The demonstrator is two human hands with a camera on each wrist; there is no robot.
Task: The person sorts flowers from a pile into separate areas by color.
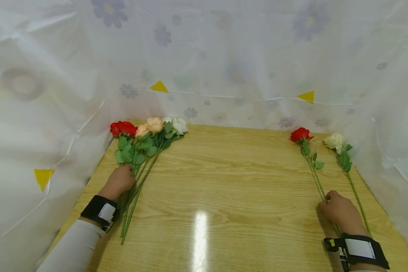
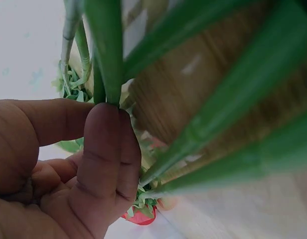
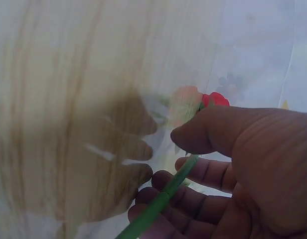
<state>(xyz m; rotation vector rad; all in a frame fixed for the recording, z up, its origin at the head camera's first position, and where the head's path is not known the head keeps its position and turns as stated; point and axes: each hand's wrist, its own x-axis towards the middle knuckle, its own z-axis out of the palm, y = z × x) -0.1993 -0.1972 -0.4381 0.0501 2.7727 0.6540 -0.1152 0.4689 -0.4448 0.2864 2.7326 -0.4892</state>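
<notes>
roses (image 1: 146, 143) are bunched at frame left, some stems pinched by the left hand (image 1: 120, 179); at frame right, unbunched, a red rose (image 1: 300, 134) is held in the right hand's (image 1: 341, 211) curled fingers, a white rose (image 1: 334, 141) left ungripped.

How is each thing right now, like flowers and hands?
Wood-grain table: reflecting light
Red, peach and white roses, left: bunched, open
Green-stemmed red rose, right: open, stem held
Green-stemmed cream rose, right: open, unheld
Bare left hand: pinching stem from the bunch
Bare right hand: curled around red rose's stem
Black wristbands: strapped on
Yellow triangular flags: strung up
White flower-printed sheet: hanging, creased
</notes>
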